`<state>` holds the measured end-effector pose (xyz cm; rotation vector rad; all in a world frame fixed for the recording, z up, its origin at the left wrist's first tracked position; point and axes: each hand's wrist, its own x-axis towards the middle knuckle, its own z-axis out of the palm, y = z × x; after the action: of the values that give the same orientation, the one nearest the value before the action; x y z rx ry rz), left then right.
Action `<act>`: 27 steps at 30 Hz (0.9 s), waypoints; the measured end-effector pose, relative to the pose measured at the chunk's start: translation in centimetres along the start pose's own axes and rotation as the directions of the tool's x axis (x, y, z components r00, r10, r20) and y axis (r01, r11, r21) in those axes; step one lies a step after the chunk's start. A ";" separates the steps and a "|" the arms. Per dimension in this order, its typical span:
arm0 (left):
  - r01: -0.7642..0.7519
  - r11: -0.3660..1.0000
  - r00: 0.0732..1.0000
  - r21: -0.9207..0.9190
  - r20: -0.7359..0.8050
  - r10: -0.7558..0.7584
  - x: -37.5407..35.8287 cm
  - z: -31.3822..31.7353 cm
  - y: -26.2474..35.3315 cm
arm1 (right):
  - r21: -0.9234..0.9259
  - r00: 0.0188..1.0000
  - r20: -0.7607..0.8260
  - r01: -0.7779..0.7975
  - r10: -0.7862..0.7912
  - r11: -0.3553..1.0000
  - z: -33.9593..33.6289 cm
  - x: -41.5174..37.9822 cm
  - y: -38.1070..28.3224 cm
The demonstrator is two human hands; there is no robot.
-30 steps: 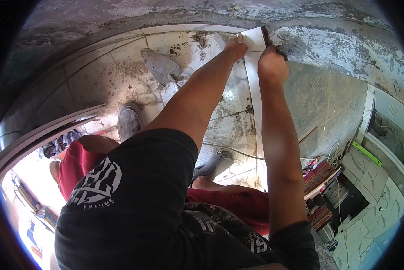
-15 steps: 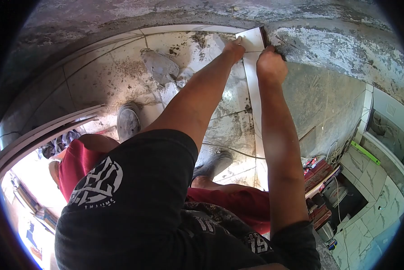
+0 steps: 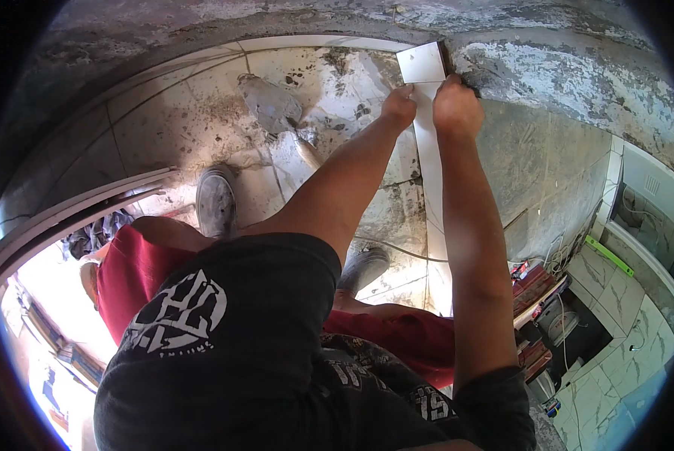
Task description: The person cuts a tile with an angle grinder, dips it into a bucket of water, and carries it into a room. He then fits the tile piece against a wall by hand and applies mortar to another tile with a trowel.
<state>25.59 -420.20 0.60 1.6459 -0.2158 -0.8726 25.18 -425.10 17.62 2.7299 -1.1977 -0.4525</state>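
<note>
A small white tile piece (image 3: 421,63) sits at the wall corner, its dark side edge showing. Below it a long white tile strip (image 3: 426,143) runs along the foot of the grey wall. My left hand (image 3: 399,107) is closed at the strip's left edge, thumb against it, just under the joint with the small piece. On the other side, my right hand (image 3: 458,107) is curled like a fist at the corner; its fingertips and anything in them are hidden. A trowel (image 3: 269,104) smeared with mortar lies on the floor to the left, its handle towards me.
Dirty floor tiles (image 3: 153,124) spread to the left, with mortar crumbs. A cable (image 3: 405,254) crosses the floor by my shoe (image 3: 365,269). At the right are a shelf with clutter (image 3: 532,289), a green level (image 3: 610,256) and marbled tiles (image 3: 604,331). A rough wall (image 3: 547,71) rises ahead.
My left hand has come off the small tile piece and moved down to the strip, leaving that piece in full sight. The right hand stays at the corner. The trowel's handle now shows.
</note>
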 end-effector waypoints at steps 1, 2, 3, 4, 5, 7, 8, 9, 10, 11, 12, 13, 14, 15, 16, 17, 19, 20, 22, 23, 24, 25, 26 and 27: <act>0.024 1.000 1.000 0.006 0.005 -0.024 -0.2 0.1 0.0 | -0.004 1.000 0.005 0.002 -0.002 1.000 0.0 0.0 0.1; 0.047 0.999 0.999 0.012 0.011 -0.048 -0.4 0.3 -0.1 | -0.008 1.000 0.010 0.004 -0.003 1.000 0.1 0.0 0.1; 0.071 0.997 0.997 0.017 0.017 -0.071 -0.7 0.3 0.1 | -0.013 1.000 0.014 0.004 -0.004 1.000 0.0 0.0 0.2; 0.099 0.995 0.995 0.016 0.018 -0.099 -0.9 0.3 0.4 | -0.016 1.000 0.016 0.012 -0.012 1.000 -0.1 -0.1 0.2; 0.127 0.992 0.992 0.015 0.019 -0.127 -1.0 0.2 0.6 | -0.019 1.000 0.018 0.019 -0.019 1.000 -0.1 -0.2 0.3; 0.151 0.988 0.988 -0.008 0.013 -0.151 -0.5 0.8 -0.3 | -0.028 0.999 0.027 0.030 -0.029 0.999 -0.4 -0.3 0.3; 0.148 0.989 0.989 -0.030 0.006 -0.148 -0.2 1.0 -0.7 | -0.033 0.999 0.033 0.033 -0.032 0.999 -0.5 -0.4 0.4; 0.143 0.988 0.990 -0.052 -0.002 -0.144 -0.2 1.0 -0.6 | -0.038 0.999 0.039 0.036 -0.035 0.999 -0.6 -0.5 0.4; 0.138 0.990 0.990 -0.031 0.010 -0.138 -0.1 1.0 -0.5 | -0.039 0.998 0.048 0.030 -0.028 0.999 -0.7 -0.5 0.4; 0.133 0.991 0.991 -0.009 0.021 -0.133 0.0 0.8 -0.3 | -0.041 0.998 0.056 0.024 -0.022 0.999 -0.7 -0.5 0.3; 0.127 0.992 0.991 0.012 0.031 -0.128 0.1 0.8 -0.3 | -0.042 0.998 0.064 0.019 -0.017 0.999 -0.8 -0.5 0.3; 0.130 0.991 0.990 -0.027 0.065 -0.128 0.2 0.7 -0.4 | -0.038 0.997 0.070 0.018 -0.016 0.999 -0.8 -0.5 0.2; 0.133 0.989 0.987 -0.067 0.098 -0.126 0.3 0.6 -0.4 | -0.035 0.997 0.076 0.018 -0.015 0.999 -0.8 -0.5 0.2; 0.134 0.987 0.986 -0.089 0.112 -0.123 0.8 0.9 -0.9 | -0.033 0.997 0.081 0.017 -0.014 0.999 -0.9 -0.4 0.2; 0.135 0.985 0.985 -0.111 0.127 -0.120 1.5 1.4 -1.8 | -0.032 0.997 0.078 0.017 -0.015 0.999 -1.0 -0.4 0.3; 0.134 0.984 0.985 -0.113 0.123 -0.120 2.1 1.9 -2.7 | -0.031 0.997 0.078 0.018 -0.016 0.999 -1.0 -0.4 0.3; 0.131 0.984 0.984 -0.123 0.135 -0.114 4.1 3.4 -5.4 | -0.033 0.997 0.079 0.025 -0.022 0.999 -1.2 -0.4 0.2; 0.131 0.983 0.982 -0.129 0.153 -0.110 5.2 4.1 -6.7 | -0.037 0.996 0.084 0.030 -0.026 0.999 -1.4 -0.5 0.2; 0.241 0.956 0.953 -0.166 0.226 -0.201 4.3 3.2 -5.0 | -0.043 0.995 0.093 0.034 -0.030 0.998 -1.4 -0.6 0.2; 0.346 0.919 0.916 -0.190 0.282 -0.287 1.7 0.7 -0.3 | -0.044 0.995 0.095 0.035 -0.030 0.998 -1.2 -0.4 0.3; 0.447 0.870 0.867 -0.208 0.339 -0.365 0.0 -1.1 2.6 | -0.046 0.995 0.095 0.036 -0.032 0.998 -1.2 -0.3 0.2; 0.449 0.868 0.865 -0.213 0.345 -0.363 -0.1 -1.4 2.8 | -0.046 0.995 0.100 0.032 -0.027 0.998 -1.3 -0.3 0.2; 0.448 0.867 0.864 -0.218 0.352 -0.359 -0.2 -1.6 3.1 | -0.047 0.995 0.102 0.027 -0.022 0.999 -1.4 -0.3 0.1; 0.449 0.866 0.862 -0.222 0.361 -0.355 -0.2 -1.7 3.3 | -0.048 0.994 0.105 0.020 -0.015 0.999 -1.5 -0.3 0.1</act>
<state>27.53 -419.72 3.73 1.2779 0.0583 -1.4198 25.42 -424.96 19.09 2.7072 -1.1702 -0.6262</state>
